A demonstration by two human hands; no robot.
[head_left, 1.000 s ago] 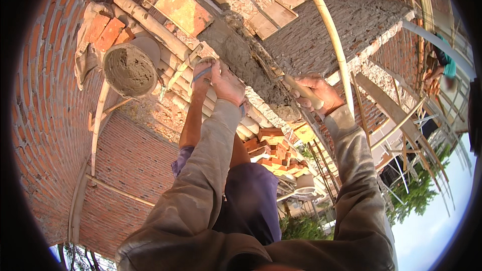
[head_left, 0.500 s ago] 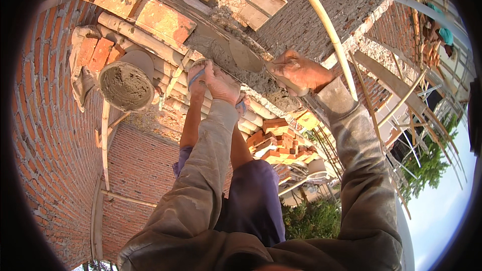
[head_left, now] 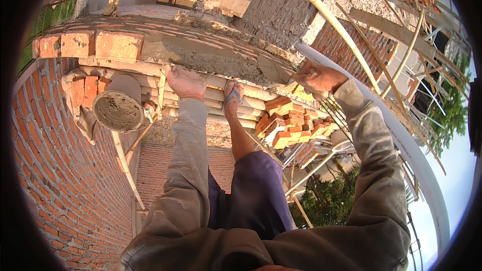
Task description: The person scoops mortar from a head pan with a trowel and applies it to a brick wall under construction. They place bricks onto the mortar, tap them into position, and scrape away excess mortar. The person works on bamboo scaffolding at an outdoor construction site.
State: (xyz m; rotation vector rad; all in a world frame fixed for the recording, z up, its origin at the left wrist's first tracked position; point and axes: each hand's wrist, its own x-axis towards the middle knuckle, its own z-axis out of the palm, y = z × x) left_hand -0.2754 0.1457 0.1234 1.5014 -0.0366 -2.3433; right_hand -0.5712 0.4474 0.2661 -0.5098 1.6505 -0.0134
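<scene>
My right hand [head_left: 321, 78] is closed around the handle of a trowel [head_left: 275, 70], its flat blade lying against wet mortar [head_left: 201, 55] along the top of a brick wall. My left hand [head_left: 187, 83] is at the near edge of that wall, its palm toward me and fingers up at the mortar's edge; the fingertips are hard to make out. Left of it, laid bricks [head_left: 118, 45] stand in a row on the wall. A bucket of mortar [head_left: 119, 110] stands below them, near my left hand.
Bamboo poles [head_left: 216, 93] form a platform under my sandalled foot [head_left: 232, 95]. Stacked bricks [head_left: 291, 120] lie to the right. A long curved bamboo pole [head_left: 326, 12] crosses the upper right, with a white pipe [head_left: 401, 135] nearby. A brick wall [head_left: 55, 155] rises at left.
My view has shifted. My left hand has moved left along the wall's edge, away from the trowel. My right hand still grips the trowel, its blade now farther right on the mortar.
</scene>
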